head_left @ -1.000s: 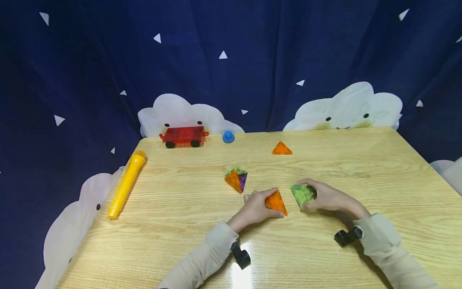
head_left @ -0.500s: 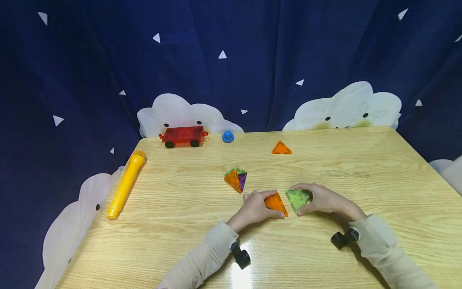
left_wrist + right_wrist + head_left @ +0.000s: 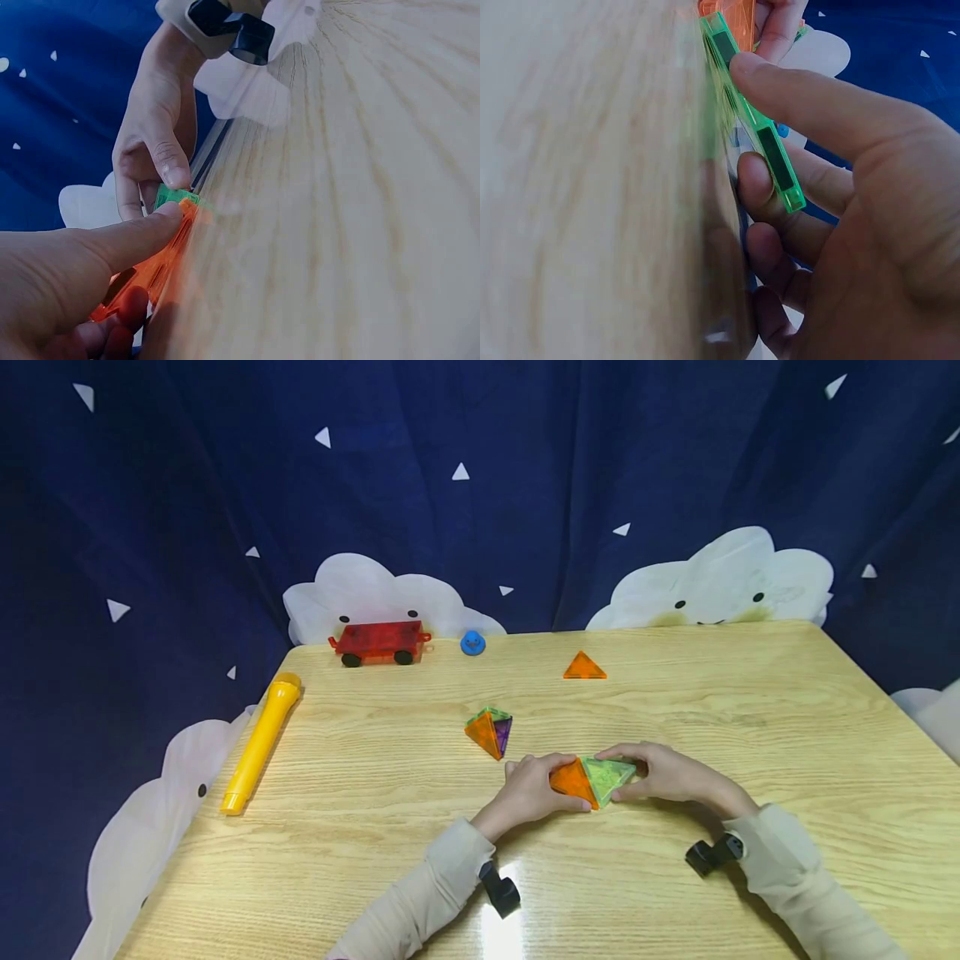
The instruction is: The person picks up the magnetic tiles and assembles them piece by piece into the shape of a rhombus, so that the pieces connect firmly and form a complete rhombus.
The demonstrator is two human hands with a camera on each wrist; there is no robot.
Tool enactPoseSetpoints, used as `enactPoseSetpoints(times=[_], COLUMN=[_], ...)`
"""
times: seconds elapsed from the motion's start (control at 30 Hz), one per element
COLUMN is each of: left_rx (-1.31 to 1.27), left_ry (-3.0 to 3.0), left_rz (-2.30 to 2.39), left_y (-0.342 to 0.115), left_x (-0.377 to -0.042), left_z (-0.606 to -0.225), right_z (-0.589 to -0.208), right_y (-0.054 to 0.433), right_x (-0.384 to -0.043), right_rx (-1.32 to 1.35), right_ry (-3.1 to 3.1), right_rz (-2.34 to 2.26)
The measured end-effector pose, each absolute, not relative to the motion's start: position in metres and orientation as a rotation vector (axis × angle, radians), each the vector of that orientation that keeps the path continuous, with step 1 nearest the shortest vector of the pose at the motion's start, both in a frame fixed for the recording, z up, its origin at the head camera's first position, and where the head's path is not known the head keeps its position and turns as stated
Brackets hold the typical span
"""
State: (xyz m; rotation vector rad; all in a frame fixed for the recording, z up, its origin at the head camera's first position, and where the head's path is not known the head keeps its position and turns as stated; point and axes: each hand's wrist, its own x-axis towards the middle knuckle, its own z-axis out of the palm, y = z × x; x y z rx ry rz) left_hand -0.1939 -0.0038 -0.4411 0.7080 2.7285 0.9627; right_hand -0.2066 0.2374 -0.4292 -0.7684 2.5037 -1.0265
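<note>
My left hand [image 3: 531,789] grips an orange triangular magnetic tile [image 3: 573,782] between thumb and fingers, close to the wooden table. From the right, my right hand [image 3: 671,772] holds a green triangular magnetic tile [image 3: 606,777] by its edges. The two tiles meet edge to edge in the head view. In the right wrist view the green tile [image 3: 769,142] tilts up from the tabletop, its dark magnets showing along the edge. The left wrist view shows my left thumb on the orange tile [image 3: 169,251], with the green tile [image 3: 171,195] just beyond it.
Beyond my left hand sits a small cluster of orange, green and purple tiles [image 3: 489,732]. Another orange triangle [image 3: 585,667] lies farther back. Along the far edge stand a red wheeled car base [image 3: 378,642] and a blue duck [image 3: 472,643]. A yellow toy microphone [image 3: 261,743] lies at left.
My right hand has moved left with the green tile, turning it, until it meets the orange tile's edge. My left hand has stayed nearly still.
</note>
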Motion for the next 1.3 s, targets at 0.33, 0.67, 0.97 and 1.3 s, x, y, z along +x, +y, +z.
enactPoseSetpoints(times=[0.33, 0.67, 0.97, 1.3], left_rx=[0.670, 0.577, 0.597, 0.651], left_ry=[2.655, 2.522, 2.504, 2.493], left_rz=[1.078, 1.286, 1.319, 1.338], left_y=[-0.0049, -0.0081, -0.0076, -0.0083], left_x=[-0.1958, -0.1986, -0.2012, -0.2016], left_z=[-0.4455, -0.4438, -0.4461, -0.4464], right_z=[-0.4289, -0.4319, -0.4376, -0.4380], right_y=[0.2380, 0.2347, 0.2349, 0.2327], right_x=[-0.2055, -0.2068, -0.2081, -0.2093], right_rx=[-0.743, -0.770, -0.826, -0.877], right_ry=[2.478, 2.442, 2.493, 2.518], right_rz=[-1.044, -1.119, -1.118, -1.122])
